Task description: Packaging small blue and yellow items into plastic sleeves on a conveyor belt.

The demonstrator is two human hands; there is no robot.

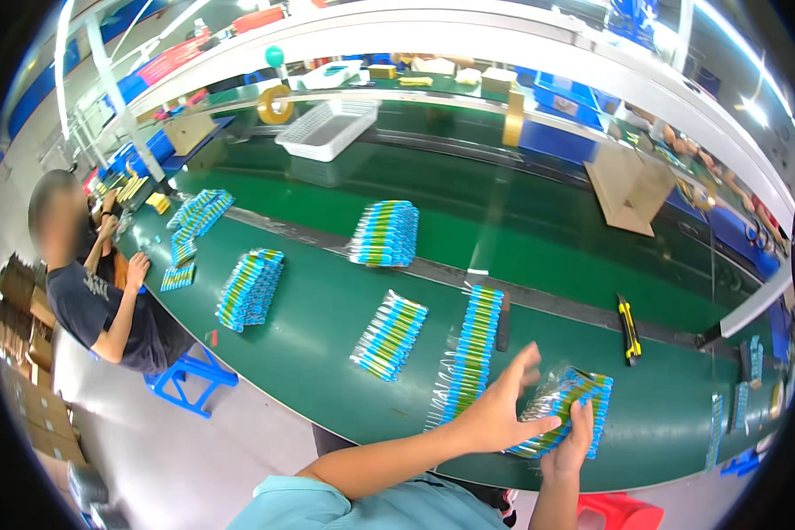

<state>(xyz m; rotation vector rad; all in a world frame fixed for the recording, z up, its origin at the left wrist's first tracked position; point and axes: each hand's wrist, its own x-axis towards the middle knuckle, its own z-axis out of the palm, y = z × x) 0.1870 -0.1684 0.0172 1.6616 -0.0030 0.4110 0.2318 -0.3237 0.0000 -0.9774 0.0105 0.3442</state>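
My left hand (502, 405) hovers with fingers spread over a stack of clear packets with blue and green items (567, 408) lying on the green table (327, 309). My right hand (576, 435) grips the near edge of that stack. Just left of my hands lies a long row of the same packets (470, 352), and another row of packets (390, 336) lies further left.
More packet piles (251, 288), (385, 233), (200, 212) line the table. A yellow-and-black utility knife (628, 329) lies to the right. A white basket (327, 129), tape rolls (276, 104) and a cardboard box (632, 187) sit at the back. A seated person (106, 305) works at left.
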